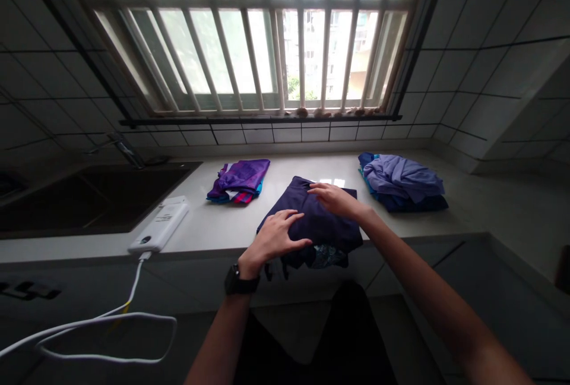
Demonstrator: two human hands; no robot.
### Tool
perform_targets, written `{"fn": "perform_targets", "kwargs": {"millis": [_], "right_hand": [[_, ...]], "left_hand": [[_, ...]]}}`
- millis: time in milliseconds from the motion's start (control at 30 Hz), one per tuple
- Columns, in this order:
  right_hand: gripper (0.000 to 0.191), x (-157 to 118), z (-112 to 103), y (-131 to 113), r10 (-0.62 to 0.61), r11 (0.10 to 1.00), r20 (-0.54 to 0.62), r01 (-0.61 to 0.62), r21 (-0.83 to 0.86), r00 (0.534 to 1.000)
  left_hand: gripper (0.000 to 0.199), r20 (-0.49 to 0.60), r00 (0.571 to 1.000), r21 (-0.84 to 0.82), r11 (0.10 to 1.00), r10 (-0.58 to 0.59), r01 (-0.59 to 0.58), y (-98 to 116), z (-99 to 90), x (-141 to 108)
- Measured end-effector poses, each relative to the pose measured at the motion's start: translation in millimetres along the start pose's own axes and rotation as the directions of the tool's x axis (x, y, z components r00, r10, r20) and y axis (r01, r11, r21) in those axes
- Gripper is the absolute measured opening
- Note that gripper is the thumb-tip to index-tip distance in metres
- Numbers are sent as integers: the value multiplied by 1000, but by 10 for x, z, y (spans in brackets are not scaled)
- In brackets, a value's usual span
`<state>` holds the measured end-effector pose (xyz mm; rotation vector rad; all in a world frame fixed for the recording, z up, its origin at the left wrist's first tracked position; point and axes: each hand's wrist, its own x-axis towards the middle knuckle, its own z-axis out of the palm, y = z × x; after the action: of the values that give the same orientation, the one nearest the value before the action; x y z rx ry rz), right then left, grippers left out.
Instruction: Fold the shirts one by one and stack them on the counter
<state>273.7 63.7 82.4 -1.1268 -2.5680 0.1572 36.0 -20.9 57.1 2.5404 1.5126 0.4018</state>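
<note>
Daylight from a barred window (249,46) falls across a pale counter (200,218) set against a tiled wall (472,76). At the counter's front edge, in the middle, lies a folded navy cloth (332,218), its near side hanging slightly past the edge. Some patterned fabric (327,256) shows from under its near side.

Both hands are at the navy cloth. The left hand (278,233) is over its near left part, released, with the fingers loosely bent and the thumb stretched out to the right. The right hand (336,199) reaches across the far part, also released, its fingers extended together and pointing left. Whether the fingertips press on the fabric or sit just above it, I cannot tell. A dark watch (240,280) circles the left wrist.

Left of the navy cloth and apart from it is a purple pile of clothes (243,177), with blue, white and red showing at its edges. On the other side, a lavender garment (403,177) lies crumpled on top of darker blue clothes (421,204).

Farther left, a white device (162,224) rests beside a dark sink (111,186), with a white cable (107,316) running from its near end. Behind the sink leans a tap (127,148). Small lumpy objects (303,112) line the window's sill.
</note>
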Motion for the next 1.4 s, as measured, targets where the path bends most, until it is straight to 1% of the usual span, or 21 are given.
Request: {"fn": "perform_targets", "kwargs": {"millis": [33, 100, 167, 233, 300, 367, 467, 600, 667, 767, 833, 933, 967, 1033, 1067, 1100, 1167, 1233, 1267, 1333, 1400], "right_hand": [[44, -186, 28, -122, -48, 998, -41, 49, 42, 998], [46, -624, 169, -351, -65, 995, -45, 68, 67, 997], [72, -1039, 404, -531, -30, 999, -17, 31, 26, 999], [97, -1316, 678, -633, -5, 999, -19, 4, -49, 1000], [95, -1416, 931, -648, 48, 992, -68, -55, -111, 997], [84, -1385, 1115, -591, 97, 984, -128, -114, -133, 987], [71, -1278, 1225, -469, 118, 986, -180, -138, -98, 977], [62, -1293, 1102, -424, 42, 999, -254, -48, -18, 966], [60, -1339, 938, -455, 18, 999, -300, -6, 40, 954], [55, -1302, 566, -464, 70, 985, -352, -9, 171, 933], [51, -1155, 265, -385, 130, 965, -346, -38, 261, 929], [52, -791, -135, -142, 265, 934, -285, -172, 313, 921], [54, -660, -226, -54, 323, 924, -292, -233, 303, 900], [57, -431, -320, 77, 414, 909, -397, -348, 230, 819], [57, -345, -320, 109, 426, 905, -450, -379, 195, 785], [56, -281, -292, 116, 412, 909, -485, -383, 163, 771], [53, -214, -163, 71, 342, 938, -462, -327, 115, 819], [51, -203, 29, -12, 297, 955, -330, -287, 79, 896], [51, -208, 132, -50, 309, 951, -241, -305, 54, 920], [51, -224, 321, -100, 379, 923, -97, -383, -22, 920], [52, -237, 455, -103, 430, 897, -34, -432, -95, 902]], "left_hand": [[83, 18, 1000, 9, 1000, 9, -9, -141, 28, -47], [99, 61, 998, 34, 999, 27, -29, -344, 115, -152], [113, 91, 995, 71, 997, 37, -43, -416, 204, -240], [125, 102, 994, 114, 992, 42, -54, -394, 266, -296], [124, 99, 994, 158, 985, 51, -66, -343, 299, -321], [109, 53, 997, 200, 978, 52, -61, -309, 316, -332], [89, -42, 998, 234, 971, 54, -42, -304, 326, -359], [59, -106, 988, 174, 981, 111, -91, -326, 282, -461], [42, -142, 982, 98, 989, 124, -111, -326, 209, -519], [27, -223, 973, -48, 996, 65, -78, -292, -9, -505], [21, -270, 963, -117, 993, -8, -24, -249, -222, -361], [18, -347, 933, -150, 988, -92, 42, -173, -545, 60], [21, -380, 917, -146, 987, -116, 65, -151, -621, 226], [33, -468, 872, -105, 989, -143, 106, -120, -678, 531], [37, -485, 864, -68, 991, -134, 116, -113, -652, 650], [40, -477, 872, -37, 993, -113, 108, -112, -590, 740], [42, -364, 930, 20, 998, -55, 67, -130, -377, 828], [44, -188, 982, 59, 997, -35, 47, -169, -110, 824], [46, -118, 992, 83, 995, -53, 63, -192, 16, 803], [49, -34, 994, 134, 985, -103, 106, -232, 204, 754], [52, -8, 991, 177, 975, -137, 137, -246, 285, 717]]}}
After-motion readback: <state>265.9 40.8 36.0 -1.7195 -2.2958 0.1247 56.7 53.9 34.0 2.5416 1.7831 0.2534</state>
